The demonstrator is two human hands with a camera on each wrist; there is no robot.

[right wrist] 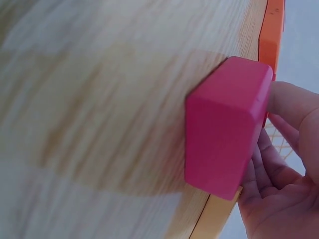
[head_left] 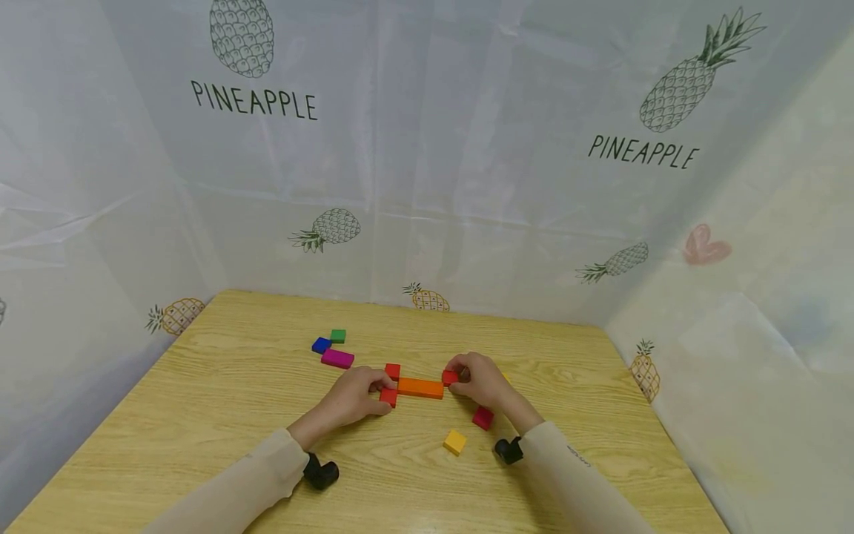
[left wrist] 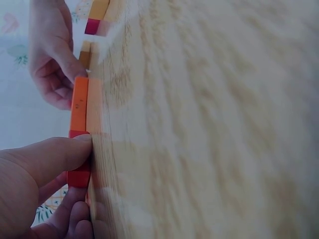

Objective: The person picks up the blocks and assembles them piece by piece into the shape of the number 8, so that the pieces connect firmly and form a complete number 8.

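Observation:
A long orange block [head_left: 420, 388] lies flat on the wooden table. At its left end my left hand [head_left: 350, 397] grips a small red block [head_left: 388, 398] between thumb and fingers; in the left wrist view the thumb lies over that red block [left wrist: 79, 175]. Another red block [head_left: 392, 371] sits just beyond these fingers. My right hand [head_left: 482, 380] pinches a third red block [head_left: 450, 378] at the orange block's right end. In the right wrist view a crimson block [right wrist: 219, 129] in the foreground partly covers that hand's fingers.
Left of the hands lie a magenta block [head_left: 338, 358], a blue block [head_left: 321, 345] and a green block [head_left: 338, 336]. A yellow block [head_left: 455, 442] stands nearer the front. Another yellow piece [head_left: 506, 377] peeks out behind the right hand. A printed pineapple curtain [head_left: 467, 222] borders the table.

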